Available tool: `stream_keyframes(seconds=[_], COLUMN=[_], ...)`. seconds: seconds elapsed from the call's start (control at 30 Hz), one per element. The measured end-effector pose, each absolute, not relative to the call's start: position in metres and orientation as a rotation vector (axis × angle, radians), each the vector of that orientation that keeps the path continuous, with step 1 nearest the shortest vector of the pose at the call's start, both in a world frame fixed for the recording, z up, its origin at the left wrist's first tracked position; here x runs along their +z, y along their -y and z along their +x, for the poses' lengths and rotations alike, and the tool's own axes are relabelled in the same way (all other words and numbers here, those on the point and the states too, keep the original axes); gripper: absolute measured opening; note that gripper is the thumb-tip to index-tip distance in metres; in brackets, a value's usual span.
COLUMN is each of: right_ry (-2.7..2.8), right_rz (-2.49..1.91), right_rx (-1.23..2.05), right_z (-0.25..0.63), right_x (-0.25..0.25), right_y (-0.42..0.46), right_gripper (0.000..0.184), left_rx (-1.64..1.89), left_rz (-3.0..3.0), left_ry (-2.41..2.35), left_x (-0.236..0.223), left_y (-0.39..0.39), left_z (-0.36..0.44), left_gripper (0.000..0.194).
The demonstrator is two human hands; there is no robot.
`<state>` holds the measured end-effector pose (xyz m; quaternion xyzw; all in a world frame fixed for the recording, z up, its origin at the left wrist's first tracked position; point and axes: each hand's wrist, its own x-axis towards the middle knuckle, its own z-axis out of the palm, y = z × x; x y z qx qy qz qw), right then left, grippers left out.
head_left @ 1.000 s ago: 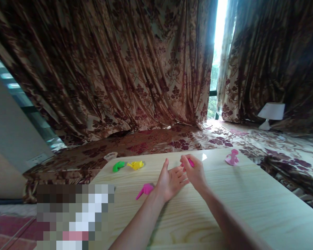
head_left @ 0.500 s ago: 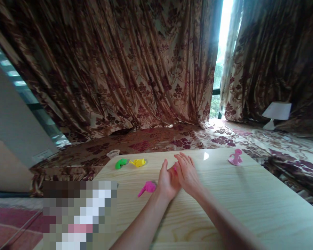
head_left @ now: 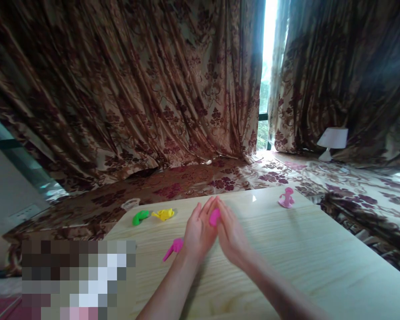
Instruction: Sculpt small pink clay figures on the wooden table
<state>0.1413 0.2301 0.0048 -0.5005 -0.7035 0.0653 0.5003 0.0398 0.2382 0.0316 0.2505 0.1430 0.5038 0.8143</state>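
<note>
A smooth lump of pink modelling clay [head_left: 215,218] sits between my two palms above the middle of the wooden table. My left hand [head_left: 199,232] is cupped beneath and beside the lump, palm up with its fingers extended. Against the other side of the clay lies my right hand [head_left: 232,235], its fingers straight and together, the fingertips meeting those of the left. Just left of my left wrist, a magenta piece [head_left: 177,245] with a long thin stem rests on the table and is partly hidden by the hand.
Toward the table's far left lie a curved green piece [head_left: 140,217] and a yellow spouted piece [head_left: 164,214]. A pink figure [head_left: 287,198] stands at the far right of the table [head_left: 286,249]. Beyond are a clear container [head_left: 130,204], a white lamp [head_left: 333,138] and patterned curtains [head_left: 186,89].
My right hand has tilted off the left palm, so the hands now form a wedge and more of the pink clay shows. The whole view has turned slightly right.
</note>
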Motion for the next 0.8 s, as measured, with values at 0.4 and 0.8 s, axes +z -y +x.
stream_keyframes(seconds=[0.4, 0.8], right_ry=[1.993, 2.159], right_rz=[-1.039, -0.957], right_rx=[0.129, -0.001], right_z=[0.125, 0.112], right_x=[0.079, 0.054], right_y=[-0.166, -0.119], right_gripper=[0.045, 0.05], left_rx=[1.068, 1.113], left_rz=[0.519, 0.502], left_ry=[-0.128, -0.314], left_x=[0.059, 0.076], left_y=[-0.171, -0.104], left_z=[0.028, 0.009], left_gripper=[0.043, 0.05])
